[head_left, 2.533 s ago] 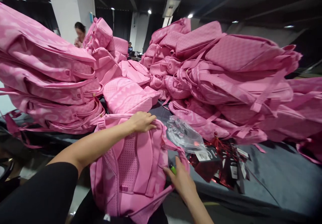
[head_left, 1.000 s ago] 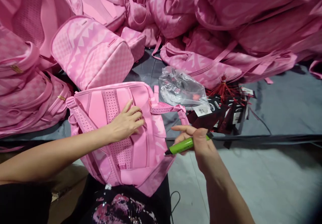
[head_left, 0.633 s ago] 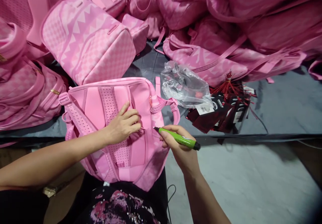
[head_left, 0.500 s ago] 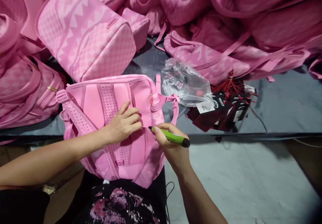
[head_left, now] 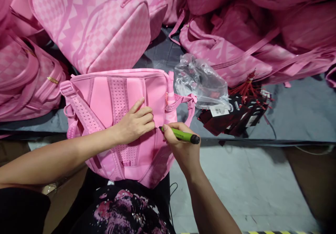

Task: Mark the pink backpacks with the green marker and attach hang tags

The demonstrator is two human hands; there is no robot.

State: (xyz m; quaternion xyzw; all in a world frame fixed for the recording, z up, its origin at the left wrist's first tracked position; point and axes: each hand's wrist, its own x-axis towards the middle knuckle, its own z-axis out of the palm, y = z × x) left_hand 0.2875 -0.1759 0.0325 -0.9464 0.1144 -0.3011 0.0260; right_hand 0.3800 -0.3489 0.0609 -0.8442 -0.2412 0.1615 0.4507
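A pink backpack (head_left: 154, 90) lies on its front, back panel up, at the table's front edge and partly over my lap. My left hand (head_left: 138, 122) rests on that panel near a padded strip, index finger stretched out and the other fingers slightly bent. Whatever lies beneath its fingertips is hidden. In my right hand (head_left: 183, 143) is a green marker pen (head_left: 181, 135), gripped between thumb and fingers. The pen's dark tip points left, at the panel just beside my left fingertips; I cannot tell whether it touches.
More pink backpacks (head_left: 112, 34) are heaped along the back and left of the grey-covered table (head_left: 294, 111). A crumpled clear plastic bag (head_left: 202, 81) lies right of the worked-on backpack. Beside it is a bunch of dark hang tags (head_left: 236, 116) with red strings.
The whole view has shifted slightly, with the table edge a little higher. My left hand stays on the panel, and the marker pen stays at nearly the same spot on the backpack.
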